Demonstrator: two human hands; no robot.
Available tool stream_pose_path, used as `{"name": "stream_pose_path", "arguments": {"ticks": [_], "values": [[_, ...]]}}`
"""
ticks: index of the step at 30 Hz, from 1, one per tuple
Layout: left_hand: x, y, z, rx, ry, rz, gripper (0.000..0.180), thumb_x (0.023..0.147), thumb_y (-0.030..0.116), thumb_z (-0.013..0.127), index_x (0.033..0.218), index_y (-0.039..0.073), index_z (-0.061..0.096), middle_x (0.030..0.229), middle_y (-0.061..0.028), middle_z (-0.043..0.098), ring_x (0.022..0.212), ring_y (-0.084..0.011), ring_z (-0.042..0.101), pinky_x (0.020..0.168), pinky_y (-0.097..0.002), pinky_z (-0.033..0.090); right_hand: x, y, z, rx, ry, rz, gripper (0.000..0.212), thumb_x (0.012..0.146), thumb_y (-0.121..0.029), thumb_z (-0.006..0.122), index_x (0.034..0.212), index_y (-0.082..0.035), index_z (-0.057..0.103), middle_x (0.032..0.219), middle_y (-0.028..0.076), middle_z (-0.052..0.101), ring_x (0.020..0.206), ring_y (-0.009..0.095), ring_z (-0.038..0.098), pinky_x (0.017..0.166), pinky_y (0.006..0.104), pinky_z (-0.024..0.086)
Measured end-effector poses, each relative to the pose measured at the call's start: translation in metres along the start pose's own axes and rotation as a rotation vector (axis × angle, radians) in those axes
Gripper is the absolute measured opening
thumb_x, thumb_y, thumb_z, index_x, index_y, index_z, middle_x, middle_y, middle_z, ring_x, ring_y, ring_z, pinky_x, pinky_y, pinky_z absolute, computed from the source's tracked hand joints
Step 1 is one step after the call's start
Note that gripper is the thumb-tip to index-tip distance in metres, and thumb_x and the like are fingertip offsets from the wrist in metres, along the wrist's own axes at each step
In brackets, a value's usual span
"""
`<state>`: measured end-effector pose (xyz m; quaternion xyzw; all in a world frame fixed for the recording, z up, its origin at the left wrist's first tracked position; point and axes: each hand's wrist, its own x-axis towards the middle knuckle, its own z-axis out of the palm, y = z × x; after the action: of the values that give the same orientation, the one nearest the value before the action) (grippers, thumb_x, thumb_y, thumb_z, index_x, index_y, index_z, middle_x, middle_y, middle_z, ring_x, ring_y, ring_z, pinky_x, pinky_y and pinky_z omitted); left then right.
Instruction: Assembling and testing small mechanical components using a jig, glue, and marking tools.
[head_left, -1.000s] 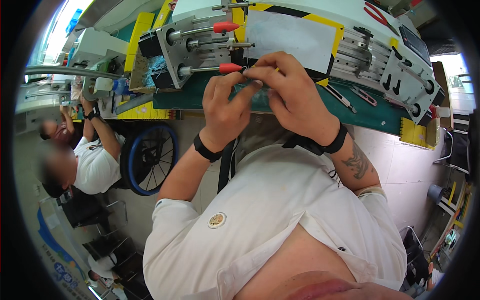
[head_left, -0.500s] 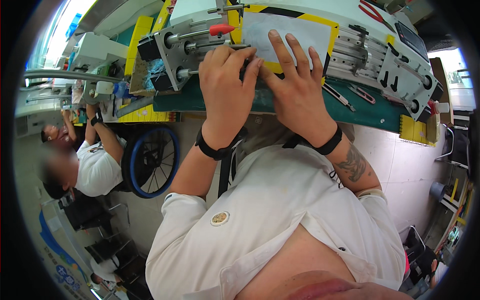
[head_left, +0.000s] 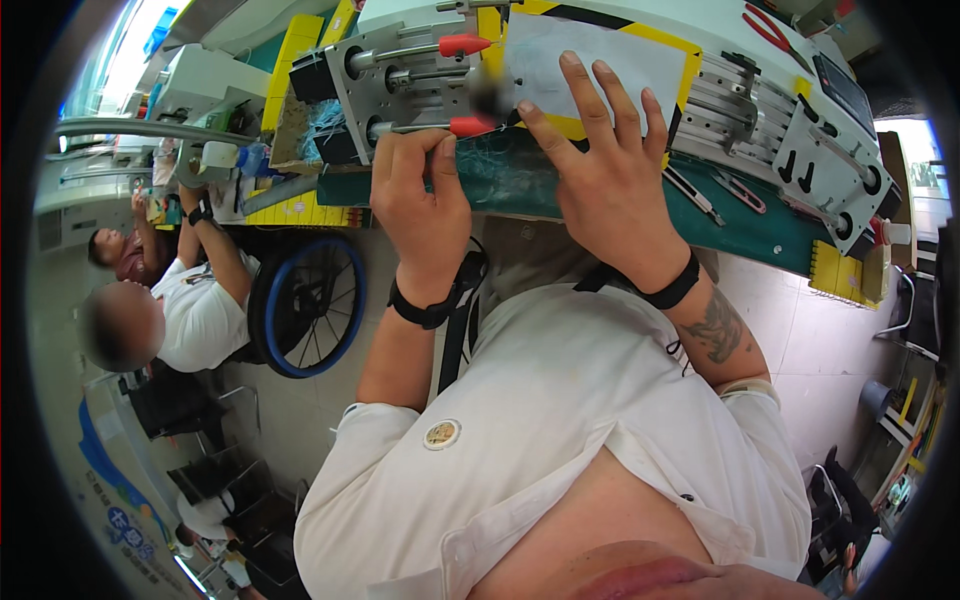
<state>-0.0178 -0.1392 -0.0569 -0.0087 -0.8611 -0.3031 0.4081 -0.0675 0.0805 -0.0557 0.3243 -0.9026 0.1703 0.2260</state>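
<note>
My left hand (head_left: pixel 422 195) is closed, thumb and forefinger together just below a metal rod with a red pointed tip (head_left: pixel 472 126). What it pinches, if anything, is too small to make out. A second rod with a red tip (head_left: pixel 465 45) juts out above, and a blurred dark patch lies between the two. Fingers spread, my right hand (head_left: pixel 615 180) rests on the near part of a white sheet (head_left: pixel 540 60) framed in yellow and black tape. Its forefinger reaches left toward the rod ends. Both rods belong to a metal frame (head_left: pixel 365 90).
A rail mechanism with an end plate (head_left: pixel 830 170) stands at the right. On the green mat (head_left: pixel 740 240) lie a utility knife (head_left: pixel 693 195) and pink-handled snips (head_left: pixel 740 190). Red pliers (head_left: pixel 768 28) lie farther back. Another person (head_left: pixel 205 325) sits left, near a blue-rimmed wheel (head_left: pixel 305 305).
My left hand has drawn back down and left, away from my right hand, uncovering the lower red-tipped rod. My right hand stays spread on the sheet. The view has shifted slightly.
</note>
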Motion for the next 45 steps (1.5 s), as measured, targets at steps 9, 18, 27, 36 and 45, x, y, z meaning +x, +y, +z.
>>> {"name": "stream_pose_path", "arguments": {"ticks": [9,18,27,36,45], "values": [[-0.017,0.000,0.009,-0.030,-0.059,-0.188,0.003,0.108,0.002,0.075,0.109,0.003,0.073,0.097,-0.0110,0.066,0.077,-0.0274,0.062,0.070,-0.0399,0.050,-0.001,-0.001,0.003,0.013,-0.019,0.002,0.081,0.087,0.000,0.074,0.164,-0.029,0.069,0.187,0.016,0.039,0.169,0.039,0.039,0.138,0.0635,0.018],[-0.018,-0.008,0.015,-1.154,-0.343,-0.958,0.014,0.117,0.017,0.071,0.111,0.004,0.075,0.092,0.0035,0.064,0.075,-0.0070,0.050,0.069,-0.0258,0.042,-0.010,0.016,-0.023,0.075,0.001,-0.035,0.054,0.087,-0.005,0.076,0.139,-0.014,0.081,0.174,0.015,0.056,0.163,0.038,0.048,0.138,0.0658,0.023],[-0.022,0.096,0.082,-0.781,-0.949,-0.353,0.025,0.119,0.021,0.063,0.133,0.002,0.074,0.109,-0.0045,0.075,0.101,-0.0137,0.072,0.088,-0.0289,0.056,-0.140,0.136,-0.120,0.055,0.431,0.250,0.039,0.079,0.008,0.069,0.112,-0.008,0.084,0.129,0.011,0.079,0.126,0.034,0.072,0.115,0.0509,0.051],[-0.048,0.207,0.216,-0.544,-1.063,0.720,0.069,0.099,-0.002,0.078,0.165,0.011,0.062,0.173,-0.0129,0.060,0.142,-0.0386,0.064,0.117,-0.0490,0.053,-0.402,0.365,-0.186,-0.137,0.928,1.143,0.019,0.106,-0.005,0.069,0.119,-0.001,0.082,0.112,0.014,0.086,0.103,0.024,0.083,0.096,0.0376,0.065],[-0.072,0.280,0.282,-0.241,-1.084,0.928,0.086,0.096,0.010,0.082,0.176,0.019,0.054,0.188,-0.0020,0.043,0.117,-0.0321,0.064,0.107,-0.0480,0.054,-0.442,0.451,-0.180,-0.256,0.827,1.215,0.018,0.106,-0.016,0.076,0.116,-0.001,0.079,0.106,0.016,0.086,0.096,0.029,0.084,0.094,0.0414,0.067]]}}
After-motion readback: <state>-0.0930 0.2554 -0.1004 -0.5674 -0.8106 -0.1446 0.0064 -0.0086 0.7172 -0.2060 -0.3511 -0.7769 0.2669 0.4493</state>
